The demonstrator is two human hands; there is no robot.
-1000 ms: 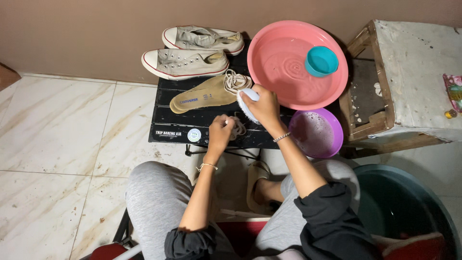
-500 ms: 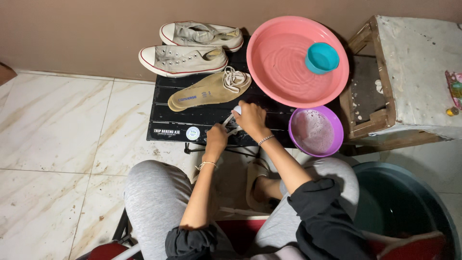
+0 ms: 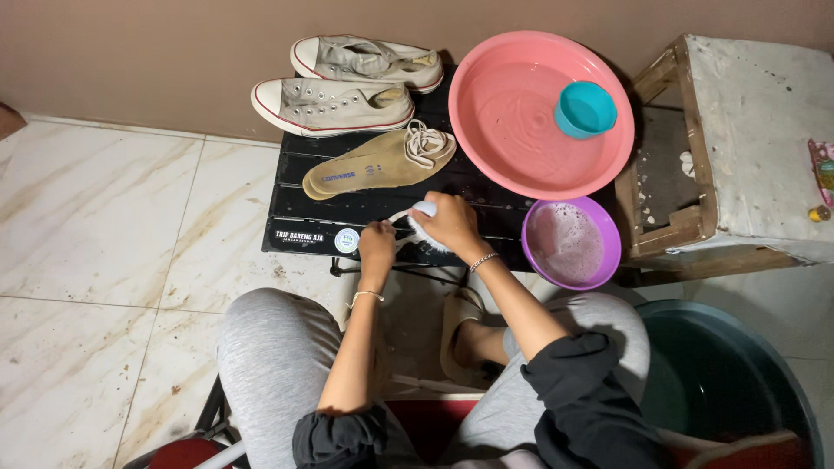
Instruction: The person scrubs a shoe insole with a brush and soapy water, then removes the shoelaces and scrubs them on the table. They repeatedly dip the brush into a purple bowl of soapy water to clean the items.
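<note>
My right hand (image 3: 449, 224) grips a white scrub brush (image 3: 423, 211) and presses it onto the black slatted table (image 3: 295, 221). A thin white shoelace (image 3: 400, 214) runs under the brush. My left hand (image 3: 377, 246) is closed on the lace's near end at the table's front edge, just left of the brush. A tan insole (image 3: 365, 174) lies on the table behind my hands, with a bundle of laces (image 3: 427, 143) on its right end.
Two pale canvas shoes (image 3: 334, 104) lie on their sides at the back by the wall. A pink basin (image 3: 486, 113) holds water and a teal cup (image 3: 585, 108). A purple bowl (image 3: 608, 227) of suds stands right of my hands. A wooden stool (image 3: 747, 130) and dark tub (image 3: 738, 382) are further right.
My right hand has drawn the brush toward me and a little left along the lace. The left hand stays closed at the table's front edge.
</note>
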